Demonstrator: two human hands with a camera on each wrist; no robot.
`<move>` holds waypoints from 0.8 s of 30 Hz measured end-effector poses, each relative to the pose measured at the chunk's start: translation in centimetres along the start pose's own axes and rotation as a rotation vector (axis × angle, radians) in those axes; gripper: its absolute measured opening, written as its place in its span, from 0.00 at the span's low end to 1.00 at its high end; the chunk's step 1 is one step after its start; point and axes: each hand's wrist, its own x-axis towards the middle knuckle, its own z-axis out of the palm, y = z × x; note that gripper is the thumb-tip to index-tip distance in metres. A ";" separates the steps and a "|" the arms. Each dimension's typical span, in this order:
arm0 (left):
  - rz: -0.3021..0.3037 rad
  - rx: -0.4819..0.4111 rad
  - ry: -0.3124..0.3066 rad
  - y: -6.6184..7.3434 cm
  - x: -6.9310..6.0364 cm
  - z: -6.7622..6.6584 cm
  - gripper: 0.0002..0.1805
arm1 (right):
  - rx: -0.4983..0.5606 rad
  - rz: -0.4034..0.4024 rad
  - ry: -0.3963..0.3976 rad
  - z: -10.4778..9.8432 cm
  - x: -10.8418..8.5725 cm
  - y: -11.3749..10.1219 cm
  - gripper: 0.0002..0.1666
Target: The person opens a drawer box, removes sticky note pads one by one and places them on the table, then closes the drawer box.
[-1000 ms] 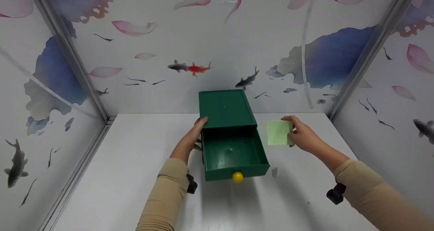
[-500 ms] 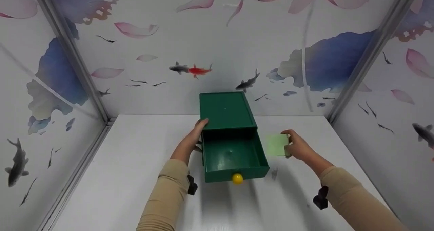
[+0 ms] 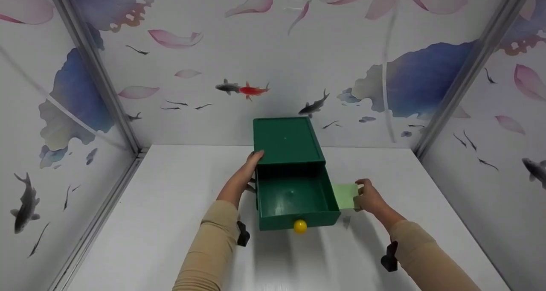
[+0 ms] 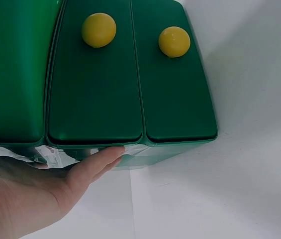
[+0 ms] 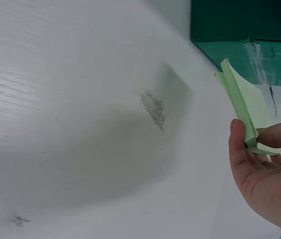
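Observation:
A green drawer unit [image 3: 288,139] stands on the white table, its top drawer [image 3: 277,222] pulled out with nothing inside and a yellow knob [image 3: 300,226] on the front. Along the unit's left side lies my left hand [image 3: 244,173], thumb at the top edge; in the left wrist view its visible fingers are straight against the side wall. My right hand [image 3: 372,198] pinches a light green sticky note pad [image 3: 344,196] by its right edge, just right of the drawer. The right wrist view shows the pad [image 5: 244,104] edge-on, its sheets slightly fanned.
Two shut lower drawers with yellow knobs [image 4: 99,30] show in the left wrist view. Behind the unit rises a wall [image 3: 192,120] printed with fish and petals; side walls stand left and right. A grey scuff [image 5: 153,108] marks the white tabletop.
My right hand has moved toward me and left with the sticky note pad, closer to the drawer's right side. The left hand and the drawer unit keep their places.

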 end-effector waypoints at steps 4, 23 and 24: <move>0.008 -0.004 0.007 0.0 -0.1 0.0 0.51 | 0.002 0.011 0.017 0.1 0.6 1.3 0.38; -0.012 -0.005 0.025 -0.1 0.1 0.1 0.50 | -0.138 0.091 0.071 0.5 2.9 4.5 0.35; -0.012 -0.004 0.026 -0.1 0.1 0.1 0.50 | -0.155 0.095 0.069 0.5 3.1 4.6 0.35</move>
